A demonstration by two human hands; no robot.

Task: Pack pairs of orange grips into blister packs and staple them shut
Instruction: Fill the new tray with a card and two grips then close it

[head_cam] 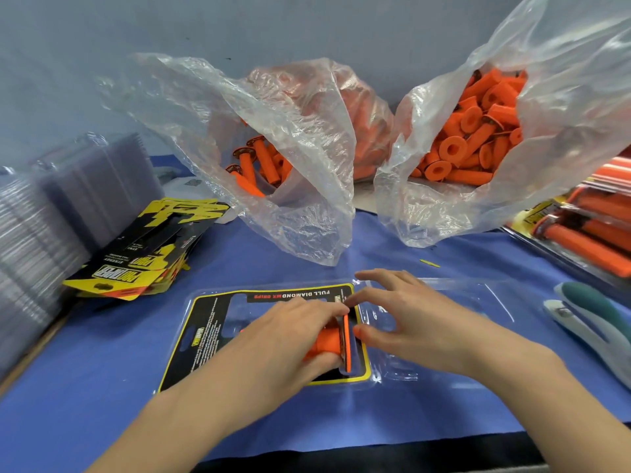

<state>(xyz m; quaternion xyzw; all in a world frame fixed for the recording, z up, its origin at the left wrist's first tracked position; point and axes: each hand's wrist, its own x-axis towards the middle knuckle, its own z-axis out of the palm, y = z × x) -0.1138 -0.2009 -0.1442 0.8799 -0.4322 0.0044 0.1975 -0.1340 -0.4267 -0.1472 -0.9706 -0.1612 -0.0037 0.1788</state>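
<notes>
**Packing stage, head view.** I see my left grip [290,339] curled over one orange MX grip [327,339], holding it down in the card-backed half of an open blister pack [454,302]. My right grip [406,322] is spread, with forefinger and thumb tips at the flanged end of that part and steadying it rather than closing round it. The insert card [211,343] already lies in the tray under the left grip. The clear lid half lies flat and unfolded under the right grip.

I cannot tell whether a second part is seated, as the left grip hides the cavity. I judge this pack about half loaded, with pairing, folding shut and stapling still to do.

The stapler [587,312] lies untouched well to the right of the right grip. Finished packs [594,233] are stacked beyond it. Two supply bags [290,165] stand beyond both grips. Spare cards [146,254] and empty shells [51,216] lie far left of the left grip, so many cycles remain.
</notes>
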